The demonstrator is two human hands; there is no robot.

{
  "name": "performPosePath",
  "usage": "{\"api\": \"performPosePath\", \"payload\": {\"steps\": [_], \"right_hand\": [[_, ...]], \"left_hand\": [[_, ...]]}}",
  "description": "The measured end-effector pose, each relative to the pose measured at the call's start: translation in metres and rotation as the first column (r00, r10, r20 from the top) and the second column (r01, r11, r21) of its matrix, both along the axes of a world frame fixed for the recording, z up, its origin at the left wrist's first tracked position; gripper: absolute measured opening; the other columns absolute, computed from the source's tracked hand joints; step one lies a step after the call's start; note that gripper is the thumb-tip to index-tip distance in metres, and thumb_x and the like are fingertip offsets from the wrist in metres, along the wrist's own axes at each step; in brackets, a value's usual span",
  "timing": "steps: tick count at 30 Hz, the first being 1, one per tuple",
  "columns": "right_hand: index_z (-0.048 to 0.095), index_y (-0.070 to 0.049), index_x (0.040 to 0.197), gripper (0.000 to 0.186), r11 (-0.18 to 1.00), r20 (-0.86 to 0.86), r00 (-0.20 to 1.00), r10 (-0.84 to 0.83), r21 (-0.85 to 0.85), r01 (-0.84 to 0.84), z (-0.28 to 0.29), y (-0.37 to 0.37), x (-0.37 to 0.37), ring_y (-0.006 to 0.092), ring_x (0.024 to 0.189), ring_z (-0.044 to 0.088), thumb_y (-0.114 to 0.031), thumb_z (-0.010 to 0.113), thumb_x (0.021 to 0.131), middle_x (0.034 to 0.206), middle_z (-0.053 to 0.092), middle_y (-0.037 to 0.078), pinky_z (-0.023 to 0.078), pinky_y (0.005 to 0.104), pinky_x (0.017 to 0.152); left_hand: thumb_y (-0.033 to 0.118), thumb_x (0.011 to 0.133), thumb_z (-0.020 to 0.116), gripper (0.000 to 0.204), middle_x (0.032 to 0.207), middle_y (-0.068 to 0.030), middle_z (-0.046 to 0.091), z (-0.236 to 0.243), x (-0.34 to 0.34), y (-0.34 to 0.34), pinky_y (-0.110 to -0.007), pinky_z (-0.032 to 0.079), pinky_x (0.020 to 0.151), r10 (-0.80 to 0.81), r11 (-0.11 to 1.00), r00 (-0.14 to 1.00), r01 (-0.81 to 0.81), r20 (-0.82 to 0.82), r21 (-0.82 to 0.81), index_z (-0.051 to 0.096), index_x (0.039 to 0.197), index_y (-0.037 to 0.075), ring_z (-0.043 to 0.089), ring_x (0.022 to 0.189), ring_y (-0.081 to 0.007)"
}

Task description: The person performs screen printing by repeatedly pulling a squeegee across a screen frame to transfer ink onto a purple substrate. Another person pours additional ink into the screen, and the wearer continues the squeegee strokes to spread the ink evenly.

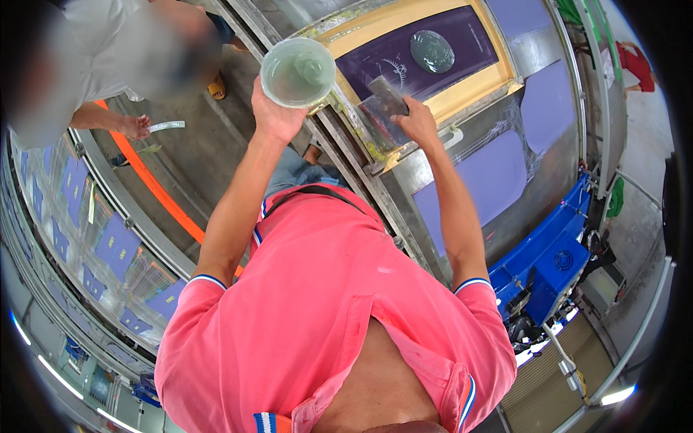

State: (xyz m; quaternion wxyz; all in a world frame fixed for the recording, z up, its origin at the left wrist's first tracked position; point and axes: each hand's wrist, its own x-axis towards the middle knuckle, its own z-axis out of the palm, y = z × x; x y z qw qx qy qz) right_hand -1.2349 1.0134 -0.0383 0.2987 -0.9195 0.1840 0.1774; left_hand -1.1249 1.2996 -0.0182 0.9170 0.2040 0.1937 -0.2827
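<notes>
My left hand (274,115) grips a pale green translucent plastic cup (297,72) from below, holding it up with its open mouth facing me. My right hand (417,123) is closed on a flat metal scraper (386,97), whose blade rests near the edge of a dark purple printing screen (404,50) in a yellow frame (473,83). A round blob of pale paste (432,51) lies on the purple screen, apart from the blade. My pink shirt fills the lower middle of the view.
Another person in a grey shirt stands at the upper left, their hand (135,126) next to a small strip (166,126). Purple panels (491,180) lie on a long metal table. A blue machine (548,267) sits right. An orange stripe (155,187) crosses the floor.
</notes>
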Motion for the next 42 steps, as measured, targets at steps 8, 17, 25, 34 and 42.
{"api": "performPosePath", "payload": {"steps": [8,17,25,34,42], "right_hand": [[0.067,0.001,0.107,0.031,0.721,-0.27,0.91,-0.313,0.556,0.413,-0.034,-0.014,0.011,0.0195,0.081,0.066,-0.007,0.071,0.077,0.087,0.069,0.009,0.05,0.0337,0.072],[0.061,0.001,0.118,0.043,0.393,-0.209,0.92,-0.332,0.855,0.337,-0.015,-0.046,0.033,0.0174,0.096,0.064,0.004,0.069,0.076,0.105,0.067,0.007,0.05,0.0319,0.088],[0.06,0.0,0.112,0.044,0.282,0.085,0.815,-0.574,0.954,0.099,0.016,-0.044,-0.001,0.0211,0.101,0.064,0.011,0.076,0.072,0.108,0.068,0.011,0.052,0.0359,0.089],[0.066,0.001,0.099,0.032,0.584,0.476,0.74,-0.476,0.8,-0.139,0.114,0.008,0.022,0.0247,0.102,0.065,0.014,0.072,0.071,0.107,0.069,0.016,0.042,0.0425,0.105],[0.065,0.0,0.092,0.013,0.939,0.888,0.451,-0.083,0.221,-0.263,0.104,0.046,-0.001,0.0322,0.109,0.064,-0.013,0.066,0.087,0.104,0.071,0.016,0.029,0.0568,0.115]], "left_hand": [[0.041,0.101,0.032,0.052,0.144,-0.0106,0.05,-0.004,-0.005,0.002,-0.057,0.04,0.108,0.024,1.0,0.999,-0.024,-0.048,0.001,0.049,0.141,0.012,0.048,0.133,-0.034],[0.041,0.102,0.037,0.048,0.136,-0.0078,0.058,-0.016,0.0,0.008,-0.05,0.042,0.108,0.074,0.995,0.995,-0.068,-0.073,0.074,0.054,0.135,0.011,0.053,0.128,-0.0283],[0.041,0.101,0.047,0.041,0.127,-0.0067,0.062,-0.02,0.017,0.001,-0.053,0.045,0.102,-0.04,0.956,0.997,0.055,-0.06,0.288,0.057,0.128,0.012,0.058,0.119,-0.0253],[0.045,0.098,0.049,0.047,0.124,-0.0072,0.063,0.004,0.003,-0.043,-0.05,0.046,0.1,-0.141,0.948,0.987,0.156,-0.076,0.278,0.056,0.129,0.01,0.06,0.116,-0.0237],[0.05,0.097,0.036,0.053,0.134,-0.0055,0.059,0.015,-0.01,-0.053,-0.052,0.043,0.101,-0.095,0.989,0.987,0.079,-0.129,-0.128,0.056,0.134,0.017,0.054,0.125,-0.0262]]}}
